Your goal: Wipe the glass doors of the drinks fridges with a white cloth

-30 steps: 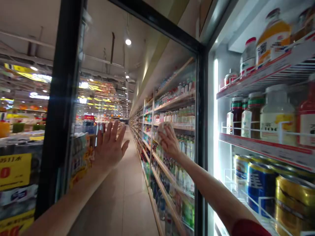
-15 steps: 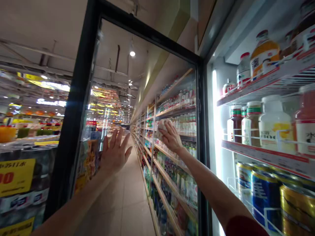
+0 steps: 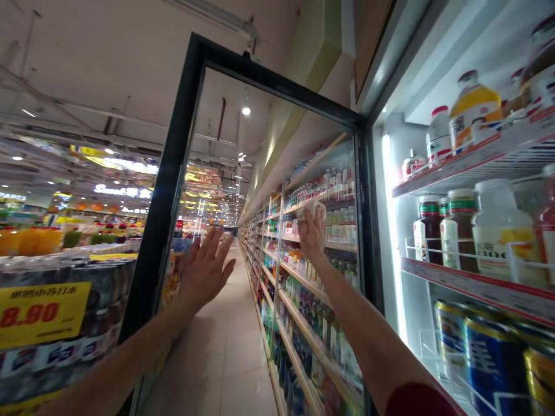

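Note:
A glass cooler door with a black frame point(image 3: 170, 179) stands swung out in front of me. My left hand point(image 3: 207, 267) is raised with fingers spread at the glass, holding nothing; whether the palm touches it I cannot tell. Under the fingers of my right hand point(image 3: 313, 236) is a pale cloth point(image 3: 319, 209), which the hand holds flat against the upper right part of the pane. Motion smears this hand and hides much of the cloth. Drink shelves and an aisle show in the glass behind both hands.
On the right is the lit cooler, with bottles on its upper shelf point(image 3: 477, 153), more bottles point(image 3: 498, 231) below, and cans point(image 3: 494, 358) at the bottom. Stacked drink packs with a yellow price sign point(image 3: 43, 315) stand at the left. A tiled floor point(image 3: 217, 346) runs ahead.
My right hand has swept to the right across the glass with the cloth, its fingers now pointing more upward. My left hand stays raised. The view has shifted, moving the door right and down in the picture.

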The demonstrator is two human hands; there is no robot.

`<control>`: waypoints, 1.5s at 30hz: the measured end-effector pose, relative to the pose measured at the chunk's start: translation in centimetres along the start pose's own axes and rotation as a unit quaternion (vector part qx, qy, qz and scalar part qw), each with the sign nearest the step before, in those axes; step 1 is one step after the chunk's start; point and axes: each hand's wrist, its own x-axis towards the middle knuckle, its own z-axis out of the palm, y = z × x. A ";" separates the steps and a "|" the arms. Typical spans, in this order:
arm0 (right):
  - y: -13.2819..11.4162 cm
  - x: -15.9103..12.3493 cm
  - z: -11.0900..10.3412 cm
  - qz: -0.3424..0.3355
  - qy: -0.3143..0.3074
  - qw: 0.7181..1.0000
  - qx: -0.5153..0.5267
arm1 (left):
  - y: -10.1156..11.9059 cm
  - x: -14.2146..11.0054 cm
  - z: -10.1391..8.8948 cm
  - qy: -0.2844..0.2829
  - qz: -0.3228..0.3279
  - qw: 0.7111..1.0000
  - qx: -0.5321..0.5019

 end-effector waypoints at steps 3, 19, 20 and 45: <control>-1.2 1.0 0.7 0.082 0.055 0.995 -0.002 | -2.6 1.5 -1.1 0.020 -0.030 0.999 0.021; -7.7 -1.7 1.5 -0.224 -0.090 0.969 0.058 | -3.3 1.8 -1.6 0.017 -0.031 0.999 0.023; -8.1 -2.3 1.5 -0.288 -0.122 0.947 0.072 | -3.3 1.8 -1.5 0.019 -0.030 0.999 0.021; -9.2 -18.7 -3.5 -0.192 -0.203 0.957 0.077 | -2.0 -3.6 -1.6 -0.059 0.017 0.998 0.020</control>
